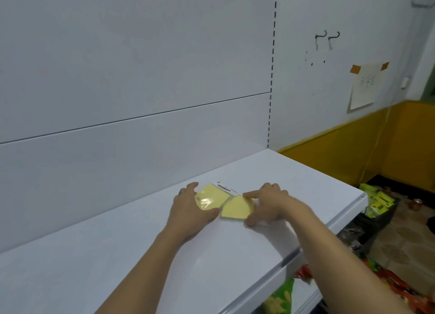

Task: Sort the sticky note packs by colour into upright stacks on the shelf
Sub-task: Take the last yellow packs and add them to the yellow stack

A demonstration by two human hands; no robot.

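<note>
While your left hand (188,207) and right hand (268,205) each pinch a yellow pack (211,199) mid-frame, square edges before standing them on the shelf (117,266)

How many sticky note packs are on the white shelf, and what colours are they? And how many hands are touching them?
Yellow sticky note packs: 2, the left pack and the right pack, both lying flat on the shelf
Packs of any other colour on the shelf: 0
Hands: 2, the left hand and the right hand, one on each pack
Total: 2 packs, 2 hands
</note>
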